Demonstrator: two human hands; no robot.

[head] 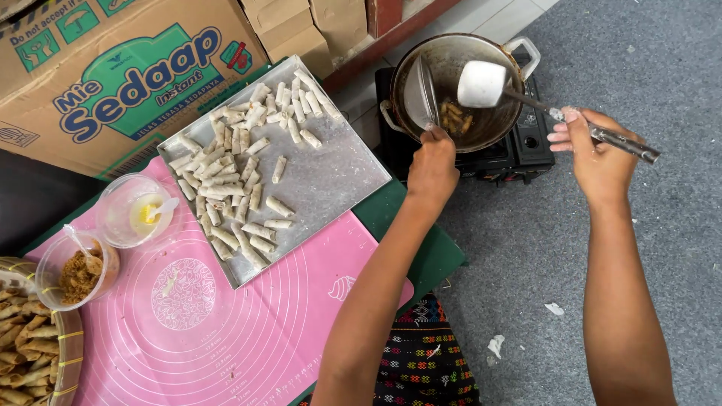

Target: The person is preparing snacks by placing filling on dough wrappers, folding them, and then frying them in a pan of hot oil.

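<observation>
A pink mat (226, 331) holds a metal tray (338, 177) of little raw rolls (226, 184). The left hand (432, 169) grips a wire strainer (421, 94) inside the wok (451, 56). Brown rolls (455, 118) fry there. The right hand (598, 154) holds a ladle (481, 83) by its handle, fingers curled around it.

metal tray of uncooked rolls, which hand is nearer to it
Left. The left hand is at the wok's near rim, just right of the metal tray. The right hand is farther right, gripping the ladle handle beyond the wok.
</observation>
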